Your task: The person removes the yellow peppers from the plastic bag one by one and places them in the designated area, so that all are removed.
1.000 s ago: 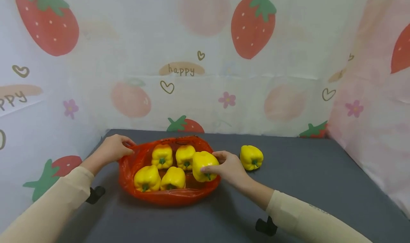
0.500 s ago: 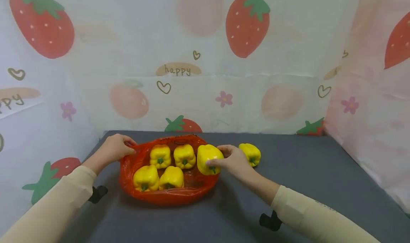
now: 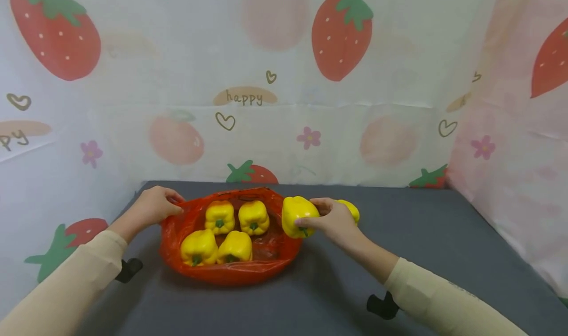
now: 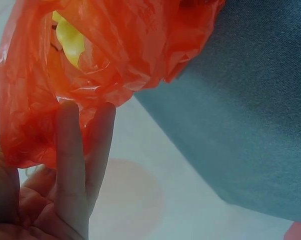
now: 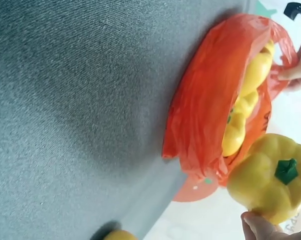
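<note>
An open red plastic bag [image 3: 222, 277] sits on the grey table with several yellow bell peppers [image 3: 199, 247] inside it. At the bag's left rim my left hand [image 3: 153, 205] pinches the plastic; the left wrist view shows two fingers [image 4: 70, 155] extended against the red film. My right hand [image 3: 339, 225] grips another yellow bell pepper [image 3: 299, 217] between thumb and fingers, raised at the bag's right rim. In the right wrist view this pepper's green stem [image 5: 286, 171] faces the camera. Behind the right hand, one more yellow pepper [image 3: 350, 209] lies on the table, partly hidden.
The grey table [image 3: 421, 237] extends to the right and in front of the bag. White cloth walls [image 3: 284, 144] printed with strawberries stand at the back and both sides. Black wrist-camera mounts [image 3: 382, 306] stick out under the sleeves.
My right hand has moved rightward with its pepper, from over the bag's right side to its rim, and now covers part of the loose pepper. The left hand keeps its hold on the bag.
</note>
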Demonstrator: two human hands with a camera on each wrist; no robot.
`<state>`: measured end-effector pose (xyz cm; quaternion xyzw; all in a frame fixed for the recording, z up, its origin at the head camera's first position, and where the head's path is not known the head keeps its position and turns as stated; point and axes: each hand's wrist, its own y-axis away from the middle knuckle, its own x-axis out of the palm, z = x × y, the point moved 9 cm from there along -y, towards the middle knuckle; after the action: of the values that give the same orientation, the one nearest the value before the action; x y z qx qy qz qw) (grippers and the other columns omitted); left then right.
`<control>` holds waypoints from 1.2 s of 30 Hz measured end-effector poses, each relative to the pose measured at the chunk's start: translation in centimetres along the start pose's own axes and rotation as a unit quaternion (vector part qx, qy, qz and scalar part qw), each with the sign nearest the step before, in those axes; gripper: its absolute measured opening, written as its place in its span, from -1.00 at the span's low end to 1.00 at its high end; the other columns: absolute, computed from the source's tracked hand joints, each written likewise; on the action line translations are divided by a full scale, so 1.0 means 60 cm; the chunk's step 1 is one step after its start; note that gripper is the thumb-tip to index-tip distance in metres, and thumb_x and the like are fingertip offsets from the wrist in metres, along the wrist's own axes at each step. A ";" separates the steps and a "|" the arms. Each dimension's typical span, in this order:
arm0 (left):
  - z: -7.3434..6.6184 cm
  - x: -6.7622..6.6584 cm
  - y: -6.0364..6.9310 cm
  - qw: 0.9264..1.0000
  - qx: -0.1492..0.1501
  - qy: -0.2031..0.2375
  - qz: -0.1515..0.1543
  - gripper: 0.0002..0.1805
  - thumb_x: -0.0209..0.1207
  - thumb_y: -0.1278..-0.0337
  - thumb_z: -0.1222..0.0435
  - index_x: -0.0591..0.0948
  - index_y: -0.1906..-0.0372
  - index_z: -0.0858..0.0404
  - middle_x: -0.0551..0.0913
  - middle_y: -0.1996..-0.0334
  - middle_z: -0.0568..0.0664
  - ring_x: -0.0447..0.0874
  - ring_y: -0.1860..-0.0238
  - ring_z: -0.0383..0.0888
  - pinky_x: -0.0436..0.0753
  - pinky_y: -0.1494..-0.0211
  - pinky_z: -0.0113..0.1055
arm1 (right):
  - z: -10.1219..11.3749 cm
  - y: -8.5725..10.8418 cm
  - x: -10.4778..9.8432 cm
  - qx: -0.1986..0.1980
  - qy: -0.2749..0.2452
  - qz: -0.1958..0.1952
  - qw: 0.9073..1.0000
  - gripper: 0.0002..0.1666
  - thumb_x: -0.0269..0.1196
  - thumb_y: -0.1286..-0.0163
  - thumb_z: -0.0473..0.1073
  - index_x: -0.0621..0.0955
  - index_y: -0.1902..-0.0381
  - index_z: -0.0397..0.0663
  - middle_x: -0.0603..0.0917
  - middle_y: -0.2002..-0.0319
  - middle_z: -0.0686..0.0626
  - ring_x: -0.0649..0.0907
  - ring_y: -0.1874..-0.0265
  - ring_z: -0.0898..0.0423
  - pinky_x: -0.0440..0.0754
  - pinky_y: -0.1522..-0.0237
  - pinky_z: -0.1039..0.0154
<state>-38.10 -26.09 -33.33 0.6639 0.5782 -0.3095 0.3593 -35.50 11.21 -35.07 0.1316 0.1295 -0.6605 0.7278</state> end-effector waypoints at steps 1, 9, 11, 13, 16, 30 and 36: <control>0.000 0.001 0.000 1.000 -0.001 0.001 0.001 -0.58 0.21 -0.21 0.29 0.59 -0.09 0.48 0.66 0.07 0.34 0.61 0.40 -0.13 0.71 0.32 -0.30 | -0.001 0.000 -0.002 0.001 0.000 -0.001 1.000 -0.14 0.52 -0.09 0.06 0.48 -0.28 -0.16 0.63 -0.19 -0.15 0.64 -0.03 -0.01 0.68 -0.09 0.09; 0.007 0.000 0.003 1.000 -0.004 0.006 0.004 -0.58 0.21 -0.21 0.28 0.59 -0.09 0.47 0.67 0.09 0.33 0.61 0.40 -0.12 0.71 0.31 -0.30 | -0.003 0.001 -0.018 -0.004 0.007 0.000 1.000 -0.17 0.52 -0.09 0.09 0.51 -0.25 -0.11 0.64 -0.18 -0.14 0.64 -0.01 -0.01 0.69 -0.01 0.15; 0.008 -0.001 0.002 1.000 -0.005 0.002 0.004 -0.58 0.22 -0.21 0.27 0.59 -0.09 0.47 0.67 0.10 0.31 0.60 0.40 -0.12 0.71 0.32 -0.30 | -0.003 0.002 -0.024 -0.005 0.014 -0.002 1.000 -0.18 0.52 -0.08 0.10 0.52 -0.25 -0.10 0.64 -0.18 -0.15 0.64 0.01 -0.01 0.68 0.09 0.22; 0.008 -0.001 0.001 1.000 -0.005 0.000 0.004 -0.57 0.22 -0.21 0.27 0.59 -0.09 0.47 0.67 0.10 0.31 0.60 0.39 -0.12 0.71 0.31 -0.30 | -0.006 0.002 -0.031 -0.002 0.019 -0.004 1.000 -0.17 0.52 -0.08 0.10 0.51 -0.25 -0.09 0.63 -0.19 -0.16 0.63 0.03 -0.02 0.66 0.17 0.27; 0.006 0.000 -0.002 1.000 -0.003 0.000 0.006 -0.57 0.22 -0.22 0.26 0.59 -0.10 0.46 0.66 0.09 0.31 0.61 0.37 -0.11 0.72 0.30 -0.29 | -0.009 0.002 -0.040 0.001 0.025 -0.006 1.000 -0.16 0.52 -0.08 0.10 0.50 -0.26 -0.11 0.63 -0.20 -0.18 0.63 0.05 -0.02 0.64 0.22 0.30; -0.010 0.003 0.001 1.000 -0.002 0.001 0.007 -0.56 0.23 -0.22 0.25 0.59 -0.10 0.48 0.67 0.08 0.33 0.64 0.35 -0.10 0.74 0.26 -0.27 | -0.008 0.001 -0.069 0.001 0.035 0.006 0.999 -0.11 0.49 -0.11 0.17 0.47 -0.32 -0.05 0.58 -0.27 -0.17 0.63 -0.04 -0.06 0.72 0.03 0.12; -0.006 0.000 0.003 1.000 0.002 -0.008 0.005 -0.56 0.23 -0.23 0.24 0.59 -0.10 0.46 0.67 0.08 0.32 0.64 0.36 -0.12 0.74 0.27 -0.27 | -0.008 -0.001 -0.082 0.001 0.037 0.006 0.999 -0.06 0.48 -0.11 0.20 0.44 -0.36 -0.07 0.56 -0.30 -0.18 0.62 -0.09 -0.06 0.69 -0.05 0.09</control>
<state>-37.89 -25.79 -33.11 0.6647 0.5714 -0.3147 0.3641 -36.03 15.92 -33.76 0.1574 0.1544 -0.6510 0.7264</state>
